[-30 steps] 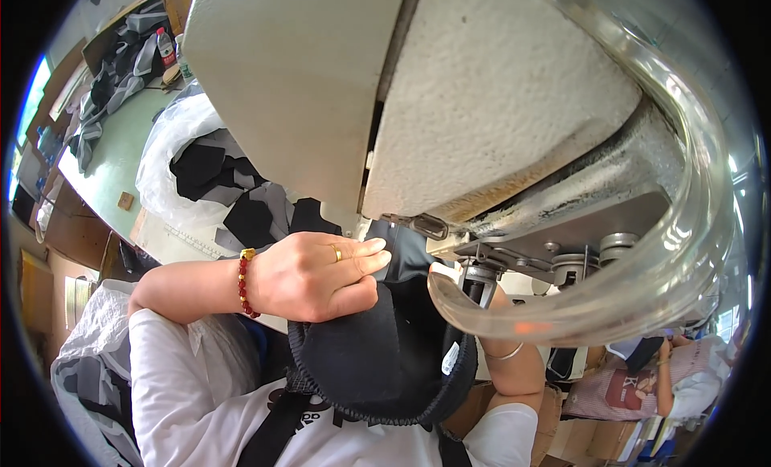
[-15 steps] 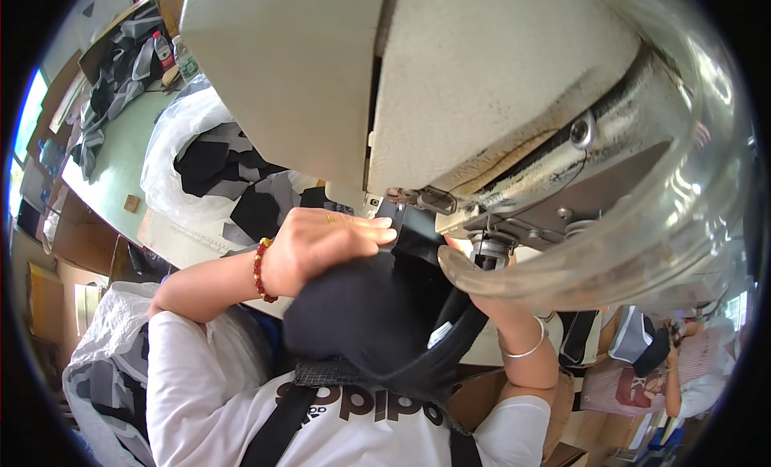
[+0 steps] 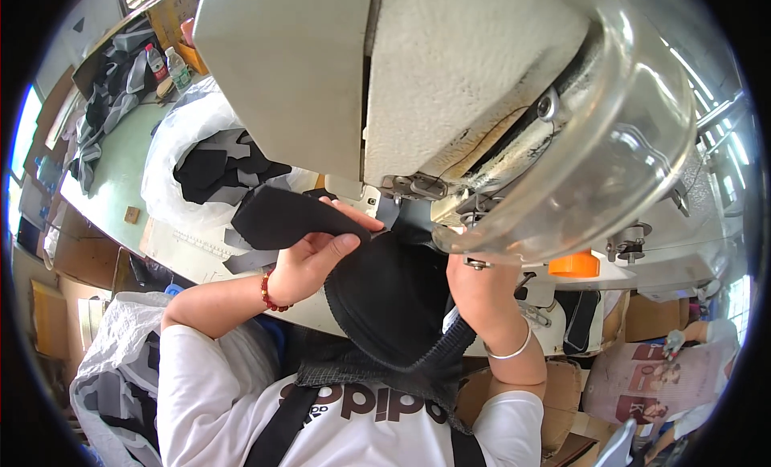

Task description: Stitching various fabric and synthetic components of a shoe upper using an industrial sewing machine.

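Observation:
A black fabric panel (image 3: 289,218) is pinched between the thumb and fingers of my left hand (image 3: 309,262), just left of the sewing machine's (image 3: 474,73) needle area. Below it, a larger black fabric piece with a ribbed edge (image 3: 385,306) hangs from the machine toward my lap. My right hand (image 3: 486,298) is at the right side of that piece, touching its ribbed edge. The machine's clear curved guard (image 3: 642,170) and lower parts hide the right fingers, so their grip does not show.
A white plastic bag (image 3: 169,166) of black and grey cut pieces stands at the left on the table. Two bottles (image 3: 177,69) are behind it. An orange ring-shaped part (image 3: 574,264) is right of the machine. Another person's arm (image 3: 695,332) shows at far right.
My left hand has turned and lifted, and a black panel now shows flat in it. The larger fabric has opened out. My right hand has moved slightly; the view has shifted.

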{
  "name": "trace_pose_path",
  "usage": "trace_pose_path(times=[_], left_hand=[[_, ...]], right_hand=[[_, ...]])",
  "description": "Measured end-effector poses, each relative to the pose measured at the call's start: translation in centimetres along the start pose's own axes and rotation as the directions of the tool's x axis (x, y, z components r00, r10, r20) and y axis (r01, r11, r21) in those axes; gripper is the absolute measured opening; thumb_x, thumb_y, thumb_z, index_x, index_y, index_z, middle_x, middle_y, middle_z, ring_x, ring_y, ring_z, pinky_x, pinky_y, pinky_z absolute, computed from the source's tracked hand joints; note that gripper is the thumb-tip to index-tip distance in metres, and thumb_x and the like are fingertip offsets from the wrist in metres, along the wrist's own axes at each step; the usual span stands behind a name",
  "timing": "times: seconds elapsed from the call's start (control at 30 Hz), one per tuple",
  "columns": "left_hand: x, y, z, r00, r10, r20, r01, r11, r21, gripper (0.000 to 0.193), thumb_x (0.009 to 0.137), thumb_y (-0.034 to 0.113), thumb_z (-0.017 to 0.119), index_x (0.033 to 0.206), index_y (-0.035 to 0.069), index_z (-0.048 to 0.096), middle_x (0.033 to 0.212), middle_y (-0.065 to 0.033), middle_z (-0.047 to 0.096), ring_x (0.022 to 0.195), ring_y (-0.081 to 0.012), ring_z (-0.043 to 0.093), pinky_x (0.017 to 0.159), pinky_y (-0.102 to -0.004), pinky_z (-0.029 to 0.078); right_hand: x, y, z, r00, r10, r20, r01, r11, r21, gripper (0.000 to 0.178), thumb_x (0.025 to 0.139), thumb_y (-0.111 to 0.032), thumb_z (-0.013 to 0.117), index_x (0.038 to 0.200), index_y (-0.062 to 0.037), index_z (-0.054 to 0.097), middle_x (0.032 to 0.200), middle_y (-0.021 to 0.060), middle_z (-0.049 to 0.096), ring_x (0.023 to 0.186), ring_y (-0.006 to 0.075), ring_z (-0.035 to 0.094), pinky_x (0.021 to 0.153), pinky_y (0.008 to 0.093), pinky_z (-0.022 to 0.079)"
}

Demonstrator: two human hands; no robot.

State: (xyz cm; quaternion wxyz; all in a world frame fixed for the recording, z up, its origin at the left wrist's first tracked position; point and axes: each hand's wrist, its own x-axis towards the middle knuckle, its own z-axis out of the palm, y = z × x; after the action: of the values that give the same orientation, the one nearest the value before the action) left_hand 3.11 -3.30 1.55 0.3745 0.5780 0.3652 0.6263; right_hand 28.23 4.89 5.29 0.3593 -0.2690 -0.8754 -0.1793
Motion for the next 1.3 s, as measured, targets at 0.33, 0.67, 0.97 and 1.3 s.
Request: trace_pose_path(times=[0.33,0.67,0.97,1.3], left_hand=[[1.8,2.9,-0.8,0.659,0.477,0.582,-0.739,0.269,0.617,0.014,0.079,0.003,0.076,0.092,0.005,0.072,0.107,-0.0073,0.073,0.109,-0.0243,0.071,0.092,-0.0419,0.063],[2.2,3.1,-0.8,0.629,0.452,0.632,-0.770,0.248,0.588,0.013,0.079,0.003,0.077,0.091,0.004,0.071,0.106,-0.0068,0.072,0.105,-0.0217,0.074,0.072,-0.0304,0.064],[4.0,3.6,-0.7,0.647,0.444,0.619,-0.753,0.250,0.608,0.014,0.081,0.006,0.073,0.094,0.003,0.068,0.106,-0.0078,0.071,0.102,-0.0227,0.074,0.072,-0.0315,0.064],[4.6,3.6,-1.2,0.688,0.395,0.609,-0.725,0.335,0.601,0.017,0.085,0.010,0.064,0.099,0.001,0.068,0.108,-0.0111,0.071,0.100,-0.0274,0.074,0.081,-0.0379,0.063]], right_hand=[[0.5,0.7,1.0,1.000,0.030,-0.001,-0.029,0.974,0.224,0.028,0.070,0.007,0.069,0.097,-0.0007,0.066,0.084,0.0101,0.063,0.073,0.0315,0.062,0.063,0.0442,0.043],[-1.8,1.2,1.8,0.992,-0.001,0.124,-0.003,0.999,0.032,0.017,0.083,-0.009,0.073,0.098,-0.0033,0.067,0.088,0.0117,0.066,0.075,0.0302,0.065,0.069,0.0443,0.050],[-4.6,4.2,4.6,0.942,0.033,0.334,-0.049,0.998,0.041,0.004,0.095,-0.008,0.076,0.098,-0.0045,0.077,0.084,0.0109,0.074,0.074,0.0275,0.071,0.069,0.0411,0.056],[-2.0,5.4,3.8,0.920,-0.002,0.392,-0.120,0.951,0.286,0.017,0.093,-0.011,0.082,0.109,-0.0041,0.079,0.101,0.0091,0.080,0.092,0.0216,0.076,0.085,0.0366,0.060]])
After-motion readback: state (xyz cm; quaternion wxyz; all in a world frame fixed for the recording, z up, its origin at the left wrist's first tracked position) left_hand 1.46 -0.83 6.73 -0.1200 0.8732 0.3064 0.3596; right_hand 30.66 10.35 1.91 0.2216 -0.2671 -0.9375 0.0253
